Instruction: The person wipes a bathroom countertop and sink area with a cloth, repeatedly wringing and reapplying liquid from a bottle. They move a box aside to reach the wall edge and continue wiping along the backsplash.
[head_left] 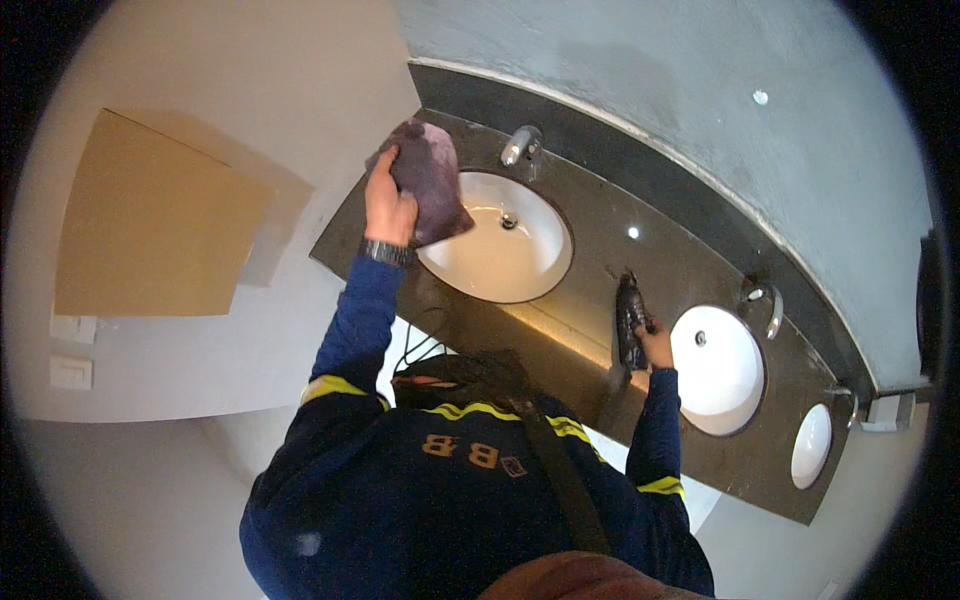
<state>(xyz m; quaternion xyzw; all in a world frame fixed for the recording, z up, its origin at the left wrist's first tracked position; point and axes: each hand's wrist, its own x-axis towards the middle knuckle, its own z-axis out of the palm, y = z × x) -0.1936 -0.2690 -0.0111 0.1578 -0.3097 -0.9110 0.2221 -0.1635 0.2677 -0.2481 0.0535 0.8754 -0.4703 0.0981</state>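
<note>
My left hand (pixel 388 208), with a dark watch on its wrist, is closed on a folded purple-grey cloth (pixel 432 185). The cloth is raised over the left rim of the nearest white basin (pixel 545 250), with its lower corner over the bowl. Farther right, my right hand (pixel 656 343) is closed around a dark, glossy, elongated thing (pixel 629 318) whose kind I cannot make out. That thing is at the dark countertop (pixel 590 225) between two basins; whether it rests on the counter or is held above it I cannot tell.
A chrome tap (pixel 520 146) stands behind the left basin. Another tap (pixel 772 308) is behind the middle basin (pixel 715 375). A third, smaller-looking basin (pixel 811 447) sits at the far right. A tan box-like panel (pixel 155 220) is on the left wall.
</note>
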